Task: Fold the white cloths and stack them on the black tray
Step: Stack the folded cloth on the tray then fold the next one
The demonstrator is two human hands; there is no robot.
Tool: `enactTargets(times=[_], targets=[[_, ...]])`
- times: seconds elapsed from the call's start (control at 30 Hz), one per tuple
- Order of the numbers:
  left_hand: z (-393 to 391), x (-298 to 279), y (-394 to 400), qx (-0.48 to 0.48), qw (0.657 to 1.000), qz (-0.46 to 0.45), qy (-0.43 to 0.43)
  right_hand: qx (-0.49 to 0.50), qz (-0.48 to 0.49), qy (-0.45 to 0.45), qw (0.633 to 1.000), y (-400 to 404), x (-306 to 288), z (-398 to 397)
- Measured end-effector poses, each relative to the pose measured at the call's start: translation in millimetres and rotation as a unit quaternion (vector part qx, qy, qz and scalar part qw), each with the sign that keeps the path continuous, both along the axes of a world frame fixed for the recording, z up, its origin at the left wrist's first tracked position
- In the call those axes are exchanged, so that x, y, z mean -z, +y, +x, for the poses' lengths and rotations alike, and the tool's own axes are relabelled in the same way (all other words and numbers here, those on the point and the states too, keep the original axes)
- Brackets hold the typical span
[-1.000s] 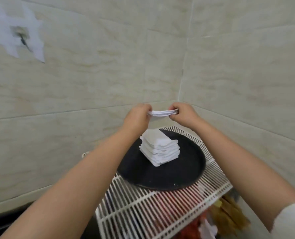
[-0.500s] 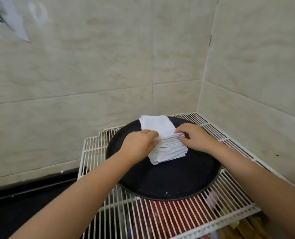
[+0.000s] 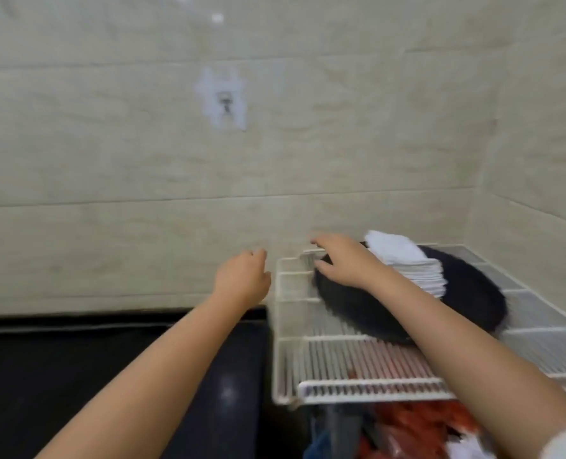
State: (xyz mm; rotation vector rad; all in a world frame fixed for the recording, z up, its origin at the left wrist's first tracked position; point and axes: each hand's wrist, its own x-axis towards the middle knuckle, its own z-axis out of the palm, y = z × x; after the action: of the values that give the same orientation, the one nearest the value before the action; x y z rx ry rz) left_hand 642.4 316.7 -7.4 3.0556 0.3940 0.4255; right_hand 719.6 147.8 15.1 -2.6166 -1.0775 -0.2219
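Head view: blurred w/ motion. Black tray (image 3: 467, 303) sits on white wire rack (image 3: 540, 346) at approx 4 o'clock from frame centre, w/ stack of folded white cloths (image 3: 407, 263) on its far half, towards 12 o'clock of the tray. Right hand (image 3: 344, 263) hovers over tray's 9 o'clock rim, fingers spread and loose, holding nothing. Left hand (image 3: 242, 279) is off the rack, at 9 o'clock from it, above the dark counter (image 3: 76, 376); fingers relaxed, slightly bent, also nothing gripped. No unfolded cloth visible in frame, so next one is prob. out of view. Judgement: step in hand is fetching another cloth. To do it well: keep forearm clear of the stack so it isn't knocked askew, fold w/ edges matched, lay it square on top; stack looks tall enough to lean.
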Motion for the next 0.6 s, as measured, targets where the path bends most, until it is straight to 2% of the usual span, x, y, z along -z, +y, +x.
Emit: enactTargets(times=[0.13, 0.27, 0.43, 0.6], targets=[[-130.8, -4.1, 90.9, -0.122, 0.992, 0.016, 0.014, -0.114, 0.005, -0.009, 0.993, 119.2, -6.2, -94.6], [-269.2, 8.4, 169.2, -0.246, 0.969, 0.017, 0.011, -0.224, 0.004, 0.013, 0.974, 227.0, 0.9, -202.0], [-419.7, 24.2, 243.5, -0.384, 0.923, 0.025, 0.025, -0.348, -0.016, 0.032, 0.937, 346.9, 20.9, -322.8], [-533.7, 39.6, 314.1, -0.488, 0.872, 0.011, 0.032, -0.435, -0.033, 0.032, 0.899, 454.6, 40.0, -422.7]])
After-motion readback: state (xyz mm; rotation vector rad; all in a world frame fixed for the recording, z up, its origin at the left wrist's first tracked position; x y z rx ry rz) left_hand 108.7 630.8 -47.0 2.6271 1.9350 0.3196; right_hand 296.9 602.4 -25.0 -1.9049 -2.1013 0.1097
